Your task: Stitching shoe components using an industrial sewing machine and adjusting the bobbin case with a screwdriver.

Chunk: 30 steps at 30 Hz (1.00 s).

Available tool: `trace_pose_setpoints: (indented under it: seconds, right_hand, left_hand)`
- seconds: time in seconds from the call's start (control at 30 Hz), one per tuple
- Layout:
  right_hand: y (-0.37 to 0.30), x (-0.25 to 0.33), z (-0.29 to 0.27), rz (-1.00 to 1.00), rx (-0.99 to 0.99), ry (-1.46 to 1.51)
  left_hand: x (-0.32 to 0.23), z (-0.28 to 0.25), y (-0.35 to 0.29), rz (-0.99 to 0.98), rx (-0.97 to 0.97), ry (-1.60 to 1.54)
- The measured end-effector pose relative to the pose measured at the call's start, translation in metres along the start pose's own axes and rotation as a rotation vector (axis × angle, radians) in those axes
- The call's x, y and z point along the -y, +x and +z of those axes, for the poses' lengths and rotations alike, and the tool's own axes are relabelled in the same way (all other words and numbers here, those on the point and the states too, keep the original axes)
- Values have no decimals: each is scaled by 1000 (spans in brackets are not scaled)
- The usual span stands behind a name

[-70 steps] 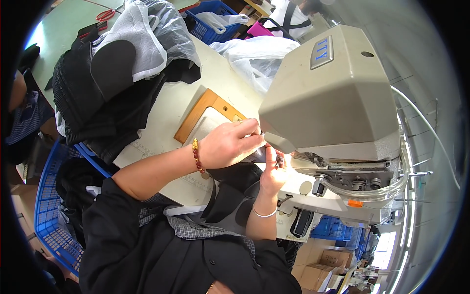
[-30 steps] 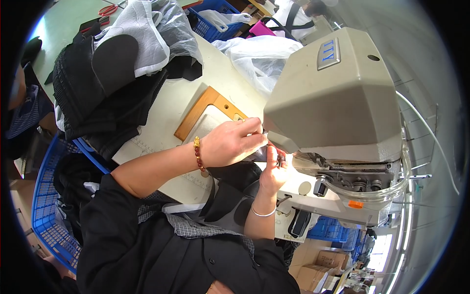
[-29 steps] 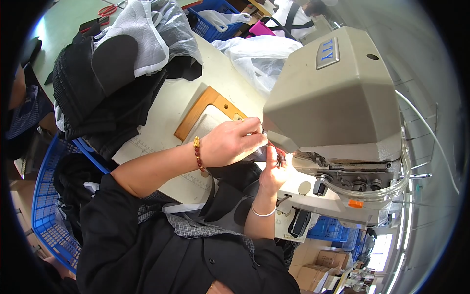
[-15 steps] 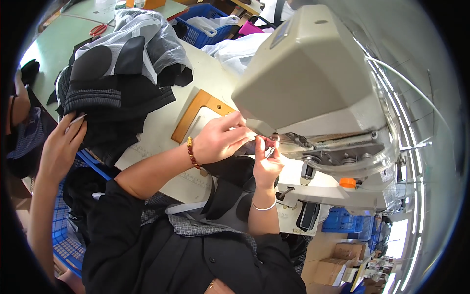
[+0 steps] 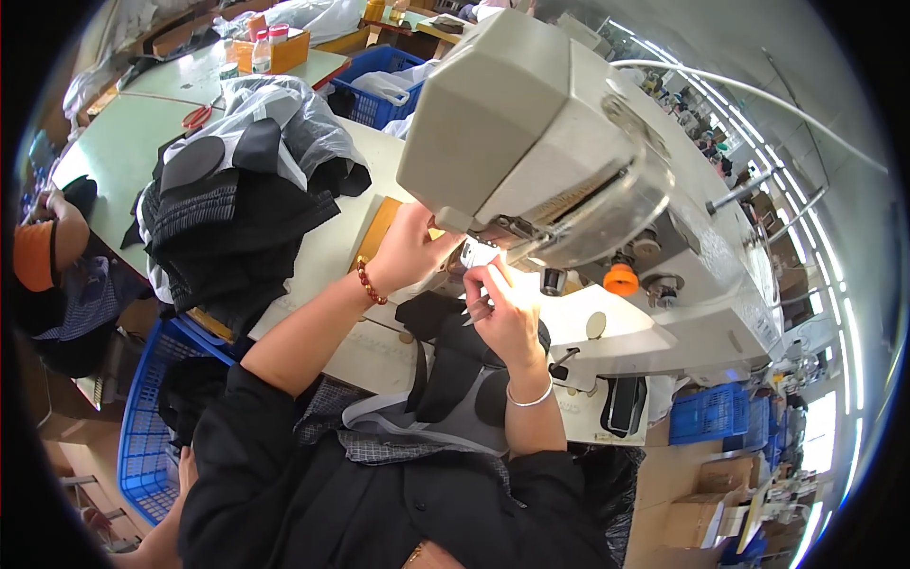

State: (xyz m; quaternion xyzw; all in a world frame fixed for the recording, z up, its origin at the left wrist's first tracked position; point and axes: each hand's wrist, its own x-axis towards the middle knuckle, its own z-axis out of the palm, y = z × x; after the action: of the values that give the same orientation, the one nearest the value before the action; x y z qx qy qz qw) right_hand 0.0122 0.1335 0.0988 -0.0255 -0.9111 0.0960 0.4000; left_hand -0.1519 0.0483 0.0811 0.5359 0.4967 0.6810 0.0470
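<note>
My left hand [image 5: 406, 251], with a red and gold bead bracelet, is pinched closed beside the needle area of a cream sewing machine [image 5: 493, 114]. Its fingertips are partly hidden by the machine head, and whatever they hold cannot be made out. Just to its right, my right hand [image 5: 507, 313], with a white bangle, is bent with its fingers drawn together under the lit needle area. A slim, grey, pointed thing [image 5: 470, 316] sticks out below its fingers. A black and grey fabric piece with moulded cups [image 5: 455, 384] lies on the table edge and my lap beneath my hands.
A pile of black garment pieces [image 5: 227, 209] with clear plastic lies on the left. Red-handled scissors [image 5: 197, 117] rest on the green table [image 5: 152, 119]. Blue baskets [image 5: 142, 431] stand at the lower left and behind. Another person's arm [image 5: 171, 512] shows at lower left.
My view has shifted. My hands have parted from a pinch together; the right is now turned downward below the needle area. The other person's hand has left the garment pile and moved lower.
</note>
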Motion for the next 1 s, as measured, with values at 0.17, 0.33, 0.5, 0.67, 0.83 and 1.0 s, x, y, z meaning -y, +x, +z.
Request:
trace_pose_setpoints:
  seconds: [0.17,0.33,0.5,0.67,0.83,1.0]
  right_hand:
    - [2,-7,-6,-105,-44,-59]
    - [-8,-10,-12,-166,-84,15]
    - [-57,-9,-44,33,-92,62]
    - [-63,18,-97,167,62,152]
    - [-62,22,-121,67,-112,203]
    - [-84,9,-124,159,-29,233]
  left_hand:
    - [-13,26,-19,-21,-170,107]
    - [-14,31,-38,-77,-211,142]
    - [-27,25,-79,-84,-207,242]
    - [-64,38,-95,20,-183,387]
    - [-108,56,-86,253,-144,470]
    - [-146,60,-51,607,-209,782]
